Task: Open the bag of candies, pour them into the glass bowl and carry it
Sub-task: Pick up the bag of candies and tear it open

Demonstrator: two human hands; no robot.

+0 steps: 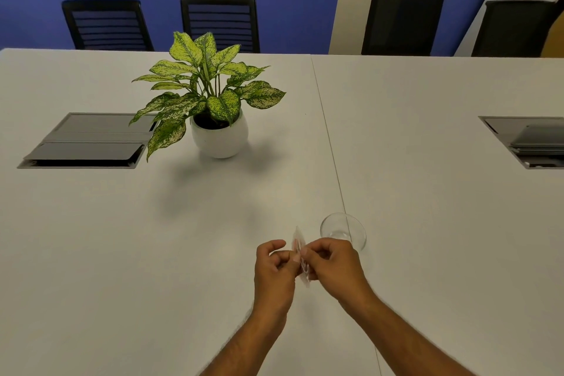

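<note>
Head view: hands [305, 265] pinching candy bag [300, 249]

head cam | faces forward-down | near hands [302, 268] | wide table [122, 238]

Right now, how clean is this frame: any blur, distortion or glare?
Head view: wide-angle lens bends the table edges; the candy bag between both hands is smeared and unreadable; the plant is sharp with a soft shadow; the glass bowl shows faint highlights.

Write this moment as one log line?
step: opening bag | left hand: pinching bag | right hand: pinching bag | bowl: empty, on table
</note>
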